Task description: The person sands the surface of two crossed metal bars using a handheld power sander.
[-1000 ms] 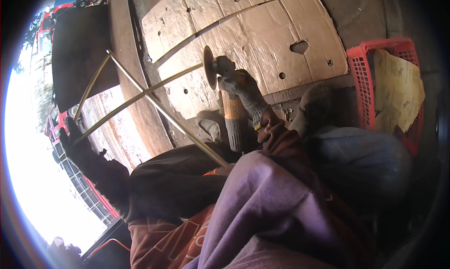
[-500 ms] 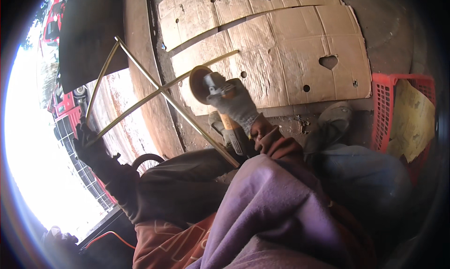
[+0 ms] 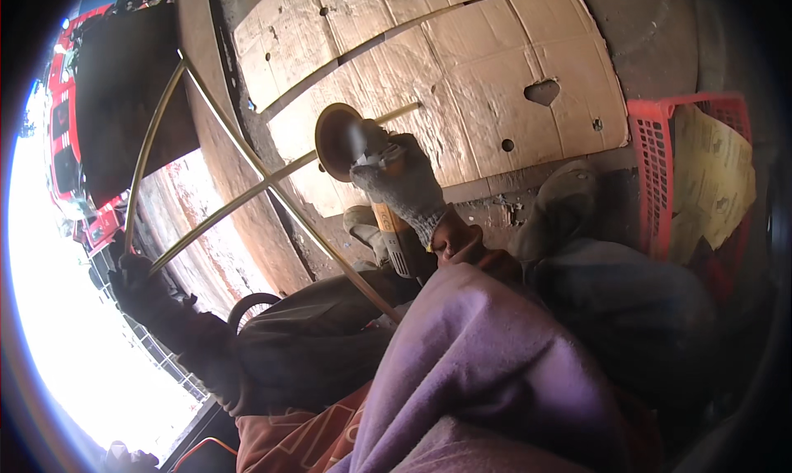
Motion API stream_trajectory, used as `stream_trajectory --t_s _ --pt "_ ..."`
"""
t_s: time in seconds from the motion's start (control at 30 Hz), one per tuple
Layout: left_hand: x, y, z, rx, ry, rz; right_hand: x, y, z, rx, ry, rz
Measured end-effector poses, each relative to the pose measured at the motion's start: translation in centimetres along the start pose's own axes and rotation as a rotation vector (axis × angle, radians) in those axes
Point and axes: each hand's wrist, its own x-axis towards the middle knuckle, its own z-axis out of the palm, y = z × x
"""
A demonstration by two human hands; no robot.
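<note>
My right hand [image 3: 404, 183], in a grey work glove, is closed round an angle grinder [image 3: 388, 225] with an orange and dark body. Its round brown disc [image 3: 337, 143] faces left and overlaps the far bar of a thin brass-coloured metal frame [image 3: 219, 213]. Whether the disc touches the bar I cannot tell. The frame's bars cross left of the grinder, and one bar runs down towards my knee. At the far left my left hand [image 3: 136, 279], in a dark glove, is closed on the frame's left end, where two bars come together; its fingers are in shadow.
Flattened cardboard [image 3: 487, 85] with holes covers the floor ahead. A red plastic crate [image 3: 652, 176] holding a yellowish sheet stands at the right. My shoes [image 3: 565, 197] are near the cardboard's edge. A dark panel [image 3: 136, 102] lies at the upper left, beside bright daylight and red vehicles.
The view has turned a little, so cardboard and crate sit further left. Both hands keep their hold. Frame and left hand appear lower, and the grinder's disc sits higher relative to the bars' crossing.
</note>
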Motion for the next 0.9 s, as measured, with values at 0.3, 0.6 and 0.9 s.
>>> stream_trajectory --t_s 0.3,0.6,0.9 --pt "3.8 3.1 -7.4 -0.145 -0.130 -0.283 -1.1 0.8 -0.7 -0.238 0.075 0.014" --pt "0.3 -0.5 -2.5 0.028 0.026 -0.170 1.7 4.6 -5.0 0.004 0.332 0.186" --pt "0.2 -0.4 -3.2 0.105 -0.237 -0.227 0.9 2.1 -5.7 -0.206 0.225 0.183"
